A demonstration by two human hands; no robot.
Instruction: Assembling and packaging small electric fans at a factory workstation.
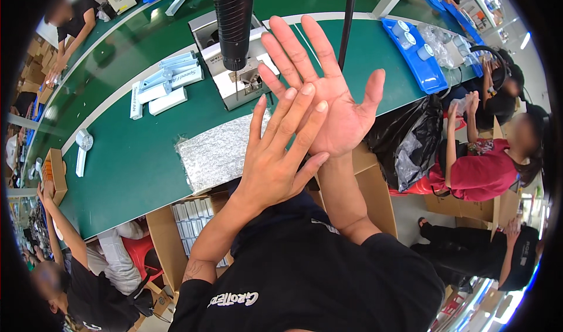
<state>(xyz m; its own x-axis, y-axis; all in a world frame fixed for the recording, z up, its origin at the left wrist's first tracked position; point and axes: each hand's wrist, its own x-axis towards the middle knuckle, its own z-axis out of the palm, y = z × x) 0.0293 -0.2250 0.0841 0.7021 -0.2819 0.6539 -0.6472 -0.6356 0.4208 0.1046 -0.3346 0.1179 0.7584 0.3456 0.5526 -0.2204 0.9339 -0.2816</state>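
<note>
My right hand is raised over the bench with its palm up and its fingers spread. My left hand lies across it, back upward, its stretched fingertips on the right palm and wrist side. Neither hand holds anything. Just beyond them hangs a black power screwdriver, its thin bit pointing down in front of a metal box-like machine. A silvery crinkled sheet lies on the bench beside my left hand.
Pale blue and white plastic housings are piled on the green bench. A small fan-like part lies further left. A blue tray holds white cups at right. Open cartons and a black bag flank me; co-workers sit on both sides.
</note>
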